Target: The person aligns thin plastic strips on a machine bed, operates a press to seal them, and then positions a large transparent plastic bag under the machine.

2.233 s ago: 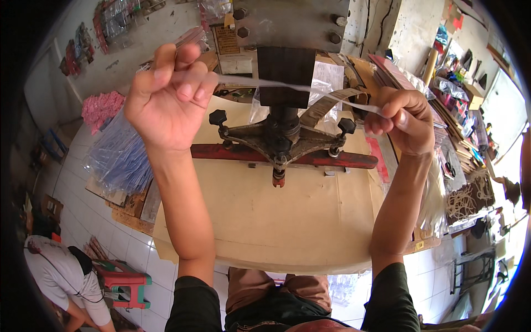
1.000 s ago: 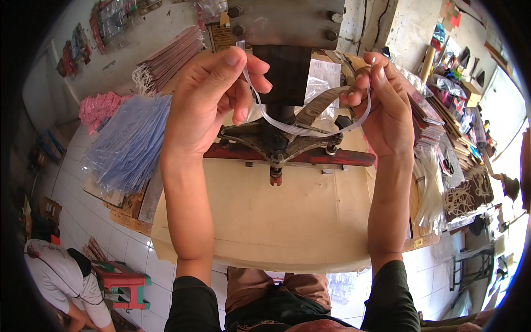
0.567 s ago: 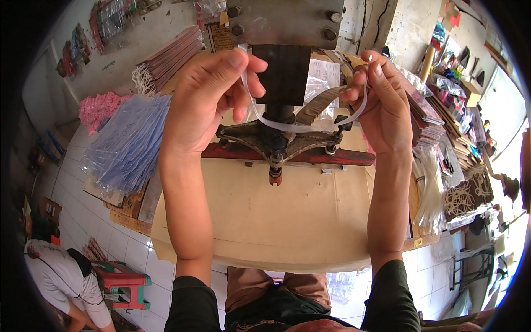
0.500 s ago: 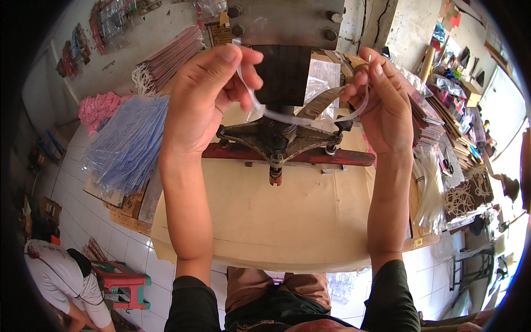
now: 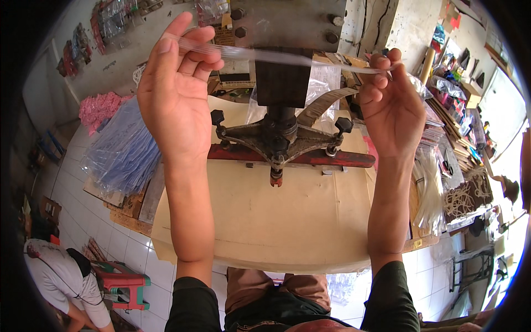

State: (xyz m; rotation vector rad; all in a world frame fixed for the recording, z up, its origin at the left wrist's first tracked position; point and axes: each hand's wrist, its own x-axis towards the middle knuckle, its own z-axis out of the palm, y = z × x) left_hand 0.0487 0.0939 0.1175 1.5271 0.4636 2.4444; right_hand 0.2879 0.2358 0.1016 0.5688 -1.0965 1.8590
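A narrow, translucent white plastic strip (image 5: 276, 57) stretches nearly straight between my hands, in front of the dark press column. My left hand (image 5: 176, 105) is raised at the upper left and grips one end between thumb and fingers, its other fingers loosely curled. On the right, my right hand (image 5: 394, 113) pinches the other end with its fingertips, a little lower than the left. Behind and below the strip is a press head (image 5: 279, 135) with black knobs and a red bar (image 5: 315, 159) across it. A tan sheet (image 5: 271, 221) covers the worktable under my forearms.
Bluish plastic sleeves (image 5: 119, 146) are piled at the left, near a pink bundle (image 5: 102, 110). White strips (image 5: 428, 188) hang on the right beside a stack of corded pieces (image 5: 469, 193). At the lower left, a person (image 5: 66, 276) bends near a red and green stool (image 5: 124, 285).
Both hands have moved apart, the left one up and to the left. The strip sagged in a curve before and is now drawn nearly straight.
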